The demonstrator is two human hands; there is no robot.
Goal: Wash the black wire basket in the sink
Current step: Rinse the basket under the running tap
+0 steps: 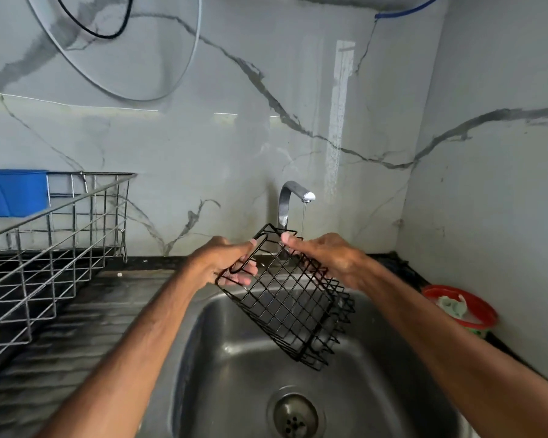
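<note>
The black wire basket [285, 298] hangs tilted above the steel sink [234, 358], its open rim toward the wall. My left hand [225, 263] grips the basket's left rim, thumb over the wire. My right hand [326, 260] holds the right side, thumb on the top rim. A thin stream of water runs from the chrome tap [290, 197] just behind the basket and my right hand. The drain [295, 417] lies below.
A steel dish rack [45, 267] stands on the ribbed drainboard at left, with a blue tub [13, 192] at its far corner. A red-rimmed bowl [462, 311] sits on the counter at right. Marble wall tiles close in behind and at right.
</note>
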